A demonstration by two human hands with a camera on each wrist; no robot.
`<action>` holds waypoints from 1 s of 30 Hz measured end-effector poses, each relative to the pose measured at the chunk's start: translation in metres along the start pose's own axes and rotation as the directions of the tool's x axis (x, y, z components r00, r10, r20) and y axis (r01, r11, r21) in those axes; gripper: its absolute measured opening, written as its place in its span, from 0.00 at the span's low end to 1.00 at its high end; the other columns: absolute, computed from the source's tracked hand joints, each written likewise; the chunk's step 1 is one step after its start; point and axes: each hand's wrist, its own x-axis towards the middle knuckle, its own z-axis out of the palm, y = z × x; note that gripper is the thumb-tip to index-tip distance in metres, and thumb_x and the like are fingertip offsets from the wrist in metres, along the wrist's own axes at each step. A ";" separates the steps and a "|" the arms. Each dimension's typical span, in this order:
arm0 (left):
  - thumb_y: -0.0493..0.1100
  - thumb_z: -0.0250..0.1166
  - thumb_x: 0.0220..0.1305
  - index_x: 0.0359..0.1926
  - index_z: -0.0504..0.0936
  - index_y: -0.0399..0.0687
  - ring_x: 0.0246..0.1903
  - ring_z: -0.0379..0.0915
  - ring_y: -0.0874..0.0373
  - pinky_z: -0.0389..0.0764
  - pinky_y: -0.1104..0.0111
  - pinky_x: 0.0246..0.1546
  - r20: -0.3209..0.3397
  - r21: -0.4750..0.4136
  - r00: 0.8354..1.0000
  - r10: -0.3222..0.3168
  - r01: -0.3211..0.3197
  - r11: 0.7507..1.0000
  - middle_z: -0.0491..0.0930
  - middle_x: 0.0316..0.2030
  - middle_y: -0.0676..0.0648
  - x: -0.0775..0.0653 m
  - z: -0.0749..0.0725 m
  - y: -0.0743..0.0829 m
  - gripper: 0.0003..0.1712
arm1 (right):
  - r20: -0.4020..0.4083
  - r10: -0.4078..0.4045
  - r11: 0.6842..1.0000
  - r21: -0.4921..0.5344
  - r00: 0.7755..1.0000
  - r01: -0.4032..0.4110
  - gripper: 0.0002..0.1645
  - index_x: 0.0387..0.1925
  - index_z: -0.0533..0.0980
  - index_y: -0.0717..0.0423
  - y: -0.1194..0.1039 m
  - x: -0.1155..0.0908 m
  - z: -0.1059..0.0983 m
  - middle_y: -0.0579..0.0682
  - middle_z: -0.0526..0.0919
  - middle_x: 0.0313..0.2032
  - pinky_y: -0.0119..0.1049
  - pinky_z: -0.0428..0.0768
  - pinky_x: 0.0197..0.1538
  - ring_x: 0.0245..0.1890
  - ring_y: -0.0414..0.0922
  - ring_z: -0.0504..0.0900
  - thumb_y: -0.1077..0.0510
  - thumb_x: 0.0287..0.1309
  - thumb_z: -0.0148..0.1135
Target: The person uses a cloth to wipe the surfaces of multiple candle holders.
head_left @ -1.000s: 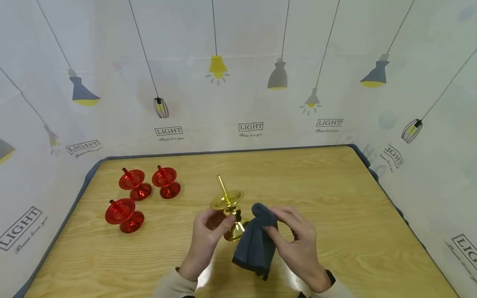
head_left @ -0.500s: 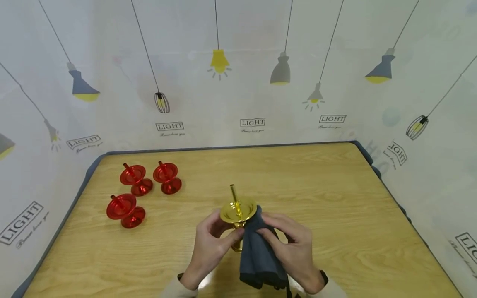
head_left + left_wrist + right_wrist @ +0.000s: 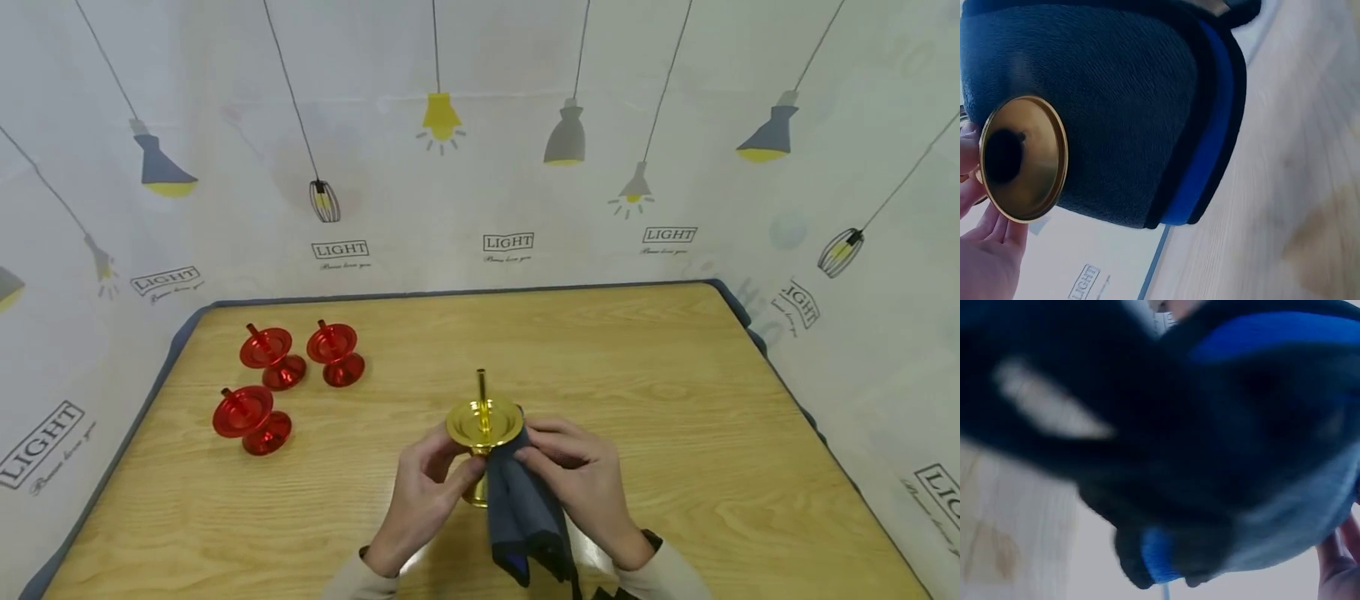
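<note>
In the head view my left hand (image 3: 426, 487) grips the stem of a shiny gold candle holder (image 3: 468, 427), a dished plate with a thin upright tube and a flared foot. The left wrist view faces its hollow round base (image 3: 1042, 153). My right hand (image 3: 583, 479) pinches a dark grey-blue cloth (image 3: 525, 512) with black edging. It bears against the right side of the dish and stem, its lower end hanging free. Blue lining shows inside the folds in both wrist views, and the cloth (image 3: 1210, 462) fills much of the right one, blurred.
Three red candle holders of similar shape, one at the back (image 3: 266, 350), one to its right (image 3: 333, 346) and one nearer (image 3: 243, 412), stand on the left of the wooden table (image 3: 675, 400). A white curtain (image 3: 420, 208) printed with lamps encloses the far side.
The gold candle holder has swung from leaning left to nearly upright and shifted right. The cloth, earlier beside it, now lies against its dish and stem. The red holders stay put.
</note>
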 end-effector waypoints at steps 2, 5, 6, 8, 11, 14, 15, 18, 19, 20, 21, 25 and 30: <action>0.28 0.61 0.69 0.61 0.77 0.35 0.59 0.76 0.58 0.78 0.66 0.59 0.024 0.013 0.999 0.033 -0.033 0.999 0.77 0.58 0.41 0.000 0.000 -0.001 0.20 | 0.000 0.117 0.993 0.015 0.993 -0.117 0.15 0.48 0.85 0.67 0.000 0.002 -0.002 0.47 0.88 0.48 0.35 0.87 0.47 0.47 0.40 0.88 0.71 0.58 0.69; 0.28 0.60 0.70 0.61 0.78 0.34 0.62 0.71 0.58 0.77 0.66 0.61 0.023 0.017 0.999 0.042 -0.042 0.999 0.73 0.60 0.39 -0.001 0.001 -0.004 0.19 | -0.016 0.236 0.971 0.032 0.972 -0.235 0.15 0.48 0.84 0.69 0.003 0.005 -0.003 0.44 0.89 0.46 0.35 0.86 0.48 0.47 0.41 0.88 0.68 0.59 0.69; 0.28 0.59 0.70 0.61 0.78 0.34 0.62 0.71 0.58 0.77 0.66 0.62 0.013 0.021 0.999 0.040 -0.041 0.999 0.73 0.59 0.38 -0.001 0.002 -0.005 0.19 | -0.021 0.255 0.966 0.040 0.967 -0.254 0.16 0.49 0.83 0.70 0.004 0.006 -0.003 0.43 0.89 0.46 0.35 0.86 0.48 0.47 0.41 0.88 0.68 0.59 0.69; 0.28 0.60 0.70 0.59 0.79 0.34 0.60 0.71 0.59 0.77 0.67 0.61 -0.026 0.043 0.999 0.020 -0.019 0.999 0.73 0.57 0.39 -0.002 0.005 -0.007 0.18 | -0.029 0.277 0.960 0.042 0.960 -0.276 0.17 0.50 0.82 0.71 0.007 0.006 -0.001 0.42 0.89 0.46 0.35 0.86 0.48 0.48 0.41 0.88 0.67 0.60 0.69; 0.29 0.64 0.67 0.58 0.78 0.34 0.54 0.77 0.61 0.80 0.68 0.57 -0.123 0.074 0.992 -0.030 0.040 0.996 0.77 0.52 0.40 -0.001 0.008 -0.008 0.19 | -0.026 0.265 0.963 0.045 0.964 -0.264 0.20 0.54 0.80 0.71 0.008 0.002 0.001 0.40 0.88 0.49 0.34 0.86 0.49 0.49 0.40 0.87 0.68 0.61 0.68; 0.28 0.67 0.64 0.55 0.78 0.34 0.47 0.81 0.62 0.82 0.69 0.52 -0.225 0.057 0.972 -0.070 0.085 0.995 0.82 0.45 0.42 0.002 0.011 -0.006 0.18 | 0.020 0.203 0.978 0.050 0.979 -0.204 0.25 0.60 0.76 0.72 0.009 0.000 0.002 0.38 0.85 0.54 0.33 0.85 0.51 0.53 0.38 0.85 0.70 0.61 0.67; 0.27 0.67 0.63 0.53 0.78 0.34 0.45 0.81 0.62 0.82 0.70 0.50 -0.251 0.048 0.965 -0.074 0.088 0.995 0.83 0.43 0.43 0.003 0.012 -0.005 0.17 | 0.040 0.177 0.982 0.059 0.983 -0.179 0.27 0.62 0.74 0.72 0.009 -0.001 0.002 0.39 0.84 0.56 0.34 0.84 0.52 0.55 0.38 0.84 0.72 0.60 0.66; 0.25 0.69 0.60 0.47 0.79 0.31 0.43 0.82 0.61 0.83 0.70 0.49 -0.278 0.041 0.959 -0.053 0.067 0.997 0.83 0.41 0.43 0.005 0.013 -0.004 0.14 | 0.061 0.149 0.984 0.085 0.987 -0.154 0.32 0.64 0.71 0.74 0.009 -0.002 0.002 0.39 0.82 0.58 0.35 0.84 0.54 0.57 0.38 0.83 0.73 0.58 0.67; 0.25 0.69 0.59 0.45 0.79 0.31 0.43 0.82 0.62 0.83 0.70 0.49 -0.276 0.048 0.960 -0.048 0.063 0.997 0.83 0.41 0.44 0.006 0.013 -0.004 0.13 | 0.051 0.164 0.981 0.094 0.985 -0.168 0.33 0.64 0.70 0.74 0.008 -0.002 0.002 0.38 0.82 0.58 0.35 0.84 0.54 0.57 0.38 0.83 0.73 0.57 0.68; 0.24 0.69 0.59 0.44 0.79 0.31 0.43 0.82 0.62 0.83 0.70 0.49 -0.269 0.053 0.962 -0.044 0.061 0.997 0.82 0.41 0.44 0.006 0.013 -0.004 0.12 | 0.029 0.189 0.977 0.096 0.982 -0.191 0.33 0.64 0.71 0.75 0.008 -0.002 0.003 0.38 0.83 0.57 0.35 0.84 0.54 0.56 0.38 0.83 0.74 0.56 0.69; 0.24 0.69 0.59 0.43 0.79 0.31 0.43 0.82 0.62 0.83 0.70 0.49 -0.261 0.057 0.964 -0.046 0.063 0.996 0.82 0.40 0.44 0.006 0.013 -0.004 0.12 | -0.006 0.222 0.971 0.090 0.975 -0.220 0.33 0.62 0.72 0.75 0.007 -0.002 0.004 0.36 0.83 0.55 0.35 0.84 0.54 0.55 0.37 0.84 0.74 0.54 0.70; 0.26 0.68 0.61 0.44 0.80 0.30 0.45 0.83 0.62 0.84 0.68 0.51 -0.177 0.028 0.983 -0.040 0.045 0.999 0.82 0.43 0.46 0.005 0.008 -0.005 0.10 | -0.104 0.311 0.950 0.070 0.945 -0.305 0.29 0.57 0.76 0.75 0.005 -0.001 0.006 0.34 0.86 0.49 0.32 0.84 0.52 0.51 0.35 0.86 0.73 0.51 0.72; 0.31 0.64 0.69 0.51 0.79 0.27 0.49 0.82 0.63 0.83 0.67 0.52 -0.037 -0.052 0.999 -0.035 0.033 0.998 0.83 0.48 0.56 0.005 -0.004 -0.004 0.13 | -0.065 0.298 0.952 0.092 0.952 -0.291 0.24 0.53 0.77 0.77 0.003 0.003 0.000 0.37 0.88 0.46 0.32 0.85 0.49 0.48 0.37 0.87 0.73 0.54 0.71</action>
